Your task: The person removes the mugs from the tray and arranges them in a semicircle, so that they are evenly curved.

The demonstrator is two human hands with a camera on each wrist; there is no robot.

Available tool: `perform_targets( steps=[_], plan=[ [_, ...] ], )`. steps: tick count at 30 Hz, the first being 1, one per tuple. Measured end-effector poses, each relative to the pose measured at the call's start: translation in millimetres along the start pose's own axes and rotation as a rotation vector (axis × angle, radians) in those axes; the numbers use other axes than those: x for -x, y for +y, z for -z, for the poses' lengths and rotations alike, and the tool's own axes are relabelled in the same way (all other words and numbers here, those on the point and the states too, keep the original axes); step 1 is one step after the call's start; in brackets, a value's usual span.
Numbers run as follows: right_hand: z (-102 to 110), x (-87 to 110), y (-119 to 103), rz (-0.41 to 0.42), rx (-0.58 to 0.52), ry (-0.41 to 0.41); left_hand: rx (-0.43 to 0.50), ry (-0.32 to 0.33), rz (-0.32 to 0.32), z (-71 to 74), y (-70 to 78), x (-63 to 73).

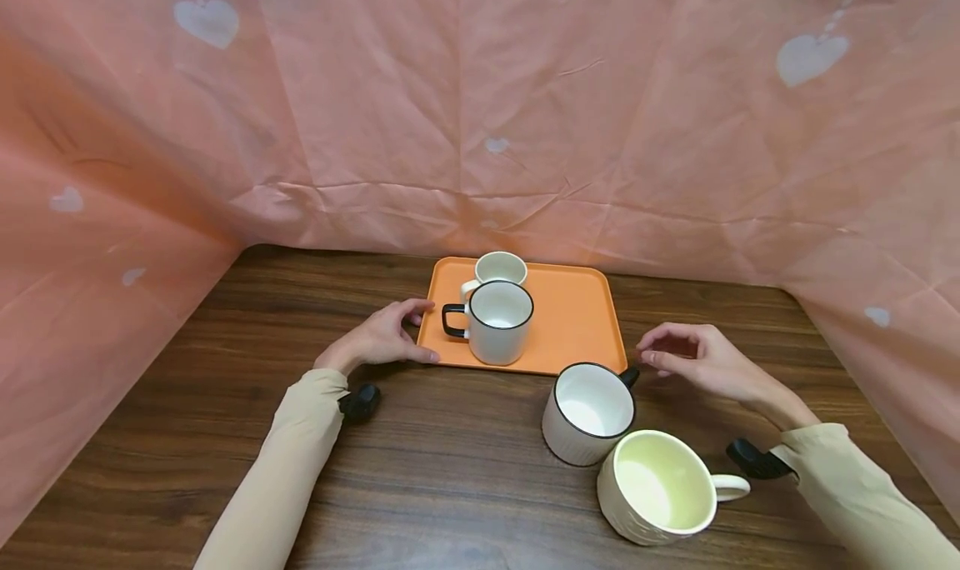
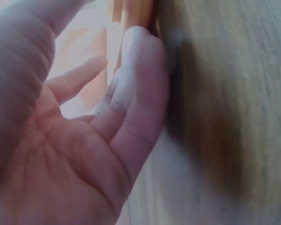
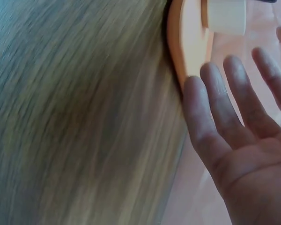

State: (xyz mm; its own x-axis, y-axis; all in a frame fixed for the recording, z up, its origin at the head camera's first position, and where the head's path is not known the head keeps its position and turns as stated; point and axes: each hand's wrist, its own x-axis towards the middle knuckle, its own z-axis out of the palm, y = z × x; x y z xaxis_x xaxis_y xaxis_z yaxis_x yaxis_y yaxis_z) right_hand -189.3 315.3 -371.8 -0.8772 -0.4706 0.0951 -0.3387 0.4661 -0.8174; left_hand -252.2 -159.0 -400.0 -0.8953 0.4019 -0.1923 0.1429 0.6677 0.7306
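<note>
Tray (image 1: pixel 576 320), near desk's (image 1: pixel 420 470) back edge: two mugs (image 1: pixel 497 343), left half. Two more mugs (image 1: pixel 573 441), off front right corner. My left hand (image 1: pixel 381 335): spread, empty, at tray's left edge. My right hand (image 1: pixel 708 362): loosely curved, empty, beside right edge.

Table (image 1: pixel 450 478) — tray (image 1: pixel 573 316), white mug (image 1: pixel 585 416), yellow mug (image 1: pixel 660 491)

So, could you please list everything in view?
Table: 1, brown, foreground
Tray: 1, orange, on table
Cup: 1, white, on tray
Far black-rimmed mug: 1, white, on tray before cup
Near black-rimmed mug: 1, white, on table before tray
Yellow mug: 1, pale yellow, on table, nearest the viewer
Cloth: count unclear, pink with white hearts, behind and beside table
Wrist devices: 2, black, at wrists
Sleeves: 2, cream, lower left and right
Left hand: 1, bare, at tray's left edge
Right hand: 1, bare, right of tray
</note>
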Motion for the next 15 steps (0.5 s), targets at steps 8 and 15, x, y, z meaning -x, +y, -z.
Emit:
perform_targets(
  steps=[8,15],
  plan=[
    [0,-4.8,9,-0.118,0.115,0.125,-0.016,0.146,-0.104,2.6,8.7,8.8],
    [-3,-15.6,18,-0.119,0.218,0.191,0.112,0.231,-0.178,-3.8,17.7,12.2]
  ],
)
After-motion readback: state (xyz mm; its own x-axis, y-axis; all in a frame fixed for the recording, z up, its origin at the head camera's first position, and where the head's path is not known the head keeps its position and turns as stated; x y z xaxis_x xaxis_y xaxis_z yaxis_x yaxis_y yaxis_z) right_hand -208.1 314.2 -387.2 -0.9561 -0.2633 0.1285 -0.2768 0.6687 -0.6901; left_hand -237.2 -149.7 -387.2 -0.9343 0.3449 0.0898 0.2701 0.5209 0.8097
